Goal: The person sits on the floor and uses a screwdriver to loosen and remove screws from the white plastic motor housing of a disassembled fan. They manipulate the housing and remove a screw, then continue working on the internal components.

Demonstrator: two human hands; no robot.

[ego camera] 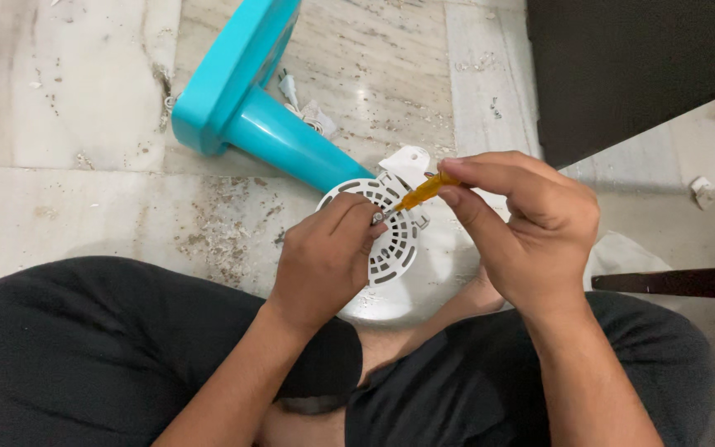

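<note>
Centre frame: left hand (324,258) pinches the white slotted fan cover (391,240) by its rim, right hand (523,232) closed around a yellow screwdriver (420,193), tip at the screw. Cover looks light, thin, probably brittle plastic; the rim seems safest.

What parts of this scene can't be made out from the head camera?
- Screwdriver tip and whatever it meets: covered by the left hand fingertips.
- Screwdriver handle end: buried in the right hand.
- White vented cover: its left part sits behind the left hand.
- Turquoise stand: its top is cut off by the upper edge.
- Small white plug beside the stand: too small to identify surely.
</note>
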